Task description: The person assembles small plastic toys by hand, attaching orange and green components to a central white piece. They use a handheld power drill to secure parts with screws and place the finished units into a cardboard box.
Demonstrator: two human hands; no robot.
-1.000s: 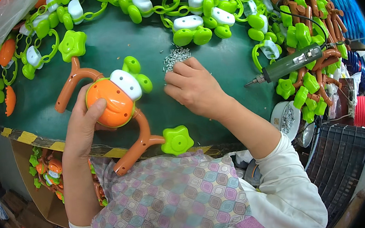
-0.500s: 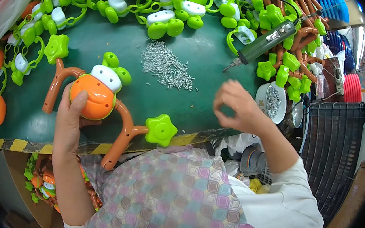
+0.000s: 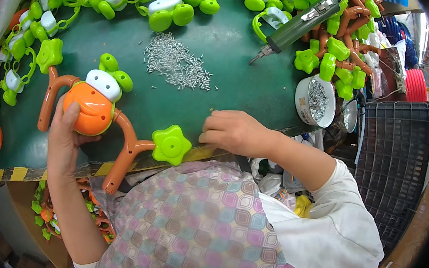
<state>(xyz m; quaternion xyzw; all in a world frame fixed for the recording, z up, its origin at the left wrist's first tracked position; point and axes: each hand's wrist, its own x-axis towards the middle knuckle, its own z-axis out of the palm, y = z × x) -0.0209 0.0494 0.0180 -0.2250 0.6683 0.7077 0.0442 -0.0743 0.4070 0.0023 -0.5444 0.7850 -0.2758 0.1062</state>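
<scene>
L hand (image 3: 62,141) is gripping toy (image 3: 89,112) as R hand (image 3: 234,133), curled, contents unclear, is leaving screws (image 3: 172,62), nearing star (image 3: 171,145), prob. mid-assembly.

The right hand (image 3: 236,133) is moving from the screw pile (image 3: 172,62) at upper centre, by way of the right of centre, and is now occupying the lower centre at the front edge of the bench (image 3: 252,95). Its fingers are pointing left, no longer forming the open ring of a half second ago. The screw pile is now lying uncovered. The view is shifting: the left hand (image 3: 62,138), orange-faced toy (image 3: 91,111) and green power driver (image 3: 303,24) are appearing farther left and higher.
</scene>
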